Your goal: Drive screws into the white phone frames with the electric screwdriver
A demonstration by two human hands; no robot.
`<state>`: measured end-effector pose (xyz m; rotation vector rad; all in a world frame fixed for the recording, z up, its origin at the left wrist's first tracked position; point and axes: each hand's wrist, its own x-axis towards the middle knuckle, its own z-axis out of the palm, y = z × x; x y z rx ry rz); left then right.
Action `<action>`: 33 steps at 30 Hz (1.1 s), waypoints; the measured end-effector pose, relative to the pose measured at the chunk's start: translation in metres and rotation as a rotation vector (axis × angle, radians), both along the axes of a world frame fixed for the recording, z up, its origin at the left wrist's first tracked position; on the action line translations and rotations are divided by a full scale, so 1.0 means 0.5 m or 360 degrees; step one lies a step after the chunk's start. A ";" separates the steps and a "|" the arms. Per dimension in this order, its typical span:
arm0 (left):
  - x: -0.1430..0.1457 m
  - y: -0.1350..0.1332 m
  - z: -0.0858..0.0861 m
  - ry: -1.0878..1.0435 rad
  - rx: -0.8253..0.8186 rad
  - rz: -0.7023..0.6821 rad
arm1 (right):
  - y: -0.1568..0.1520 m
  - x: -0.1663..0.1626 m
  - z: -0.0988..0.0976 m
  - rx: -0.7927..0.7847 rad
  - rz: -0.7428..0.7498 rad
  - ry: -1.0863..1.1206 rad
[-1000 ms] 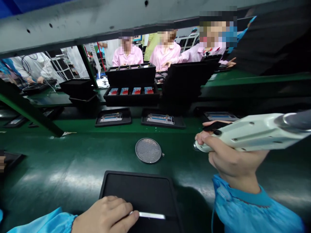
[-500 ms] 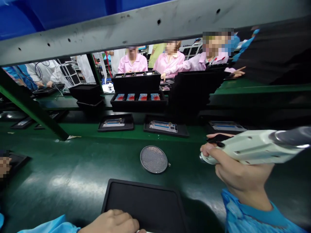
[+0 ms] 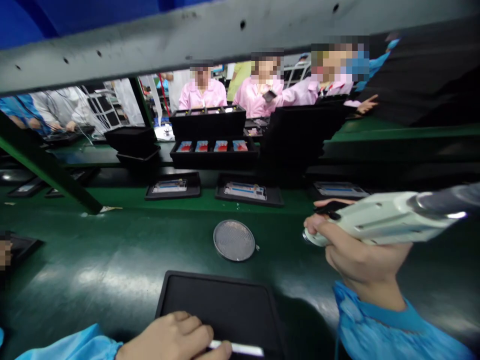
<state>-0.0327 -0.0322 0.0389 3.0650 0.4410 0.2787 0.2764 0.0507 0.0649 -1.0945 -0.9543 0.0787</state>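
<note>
Green bench; left grip pinches white strip, jutting rightward; right grip encloses pale tool.

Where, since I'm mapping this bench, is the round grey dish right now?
In the head view, the round grey dish lies mid-picture on the green bench, just beyond the black tray and left of the pale tool in the right hand.

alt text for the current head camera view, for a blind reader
The right hand grips a pale handheld tool; the left hand holds a thin white piece at a black tray on a green workbench. Beyond lies a round grey dish.
</note>
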 end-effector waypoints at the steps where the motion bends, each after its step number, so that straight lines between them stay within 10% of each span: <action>1: -0.003 -0.002 0.009 0.0049 -0.0037 -0.0037 | 0.000 0.001 -0.003 0.0022 0.0064 0.0003; 23: -0.009 -0.005 0.025 0.0348 -0.0274 -0.0009 | 0.006 -0.004 -0.001 0.0179 0.0332 0.0067; 33: -0.039 -0.009 -0.008 -0.0071 -0.0105 -0.0011 | 0.004 0.004 -0.014 -0.0004 0.0291 0.0141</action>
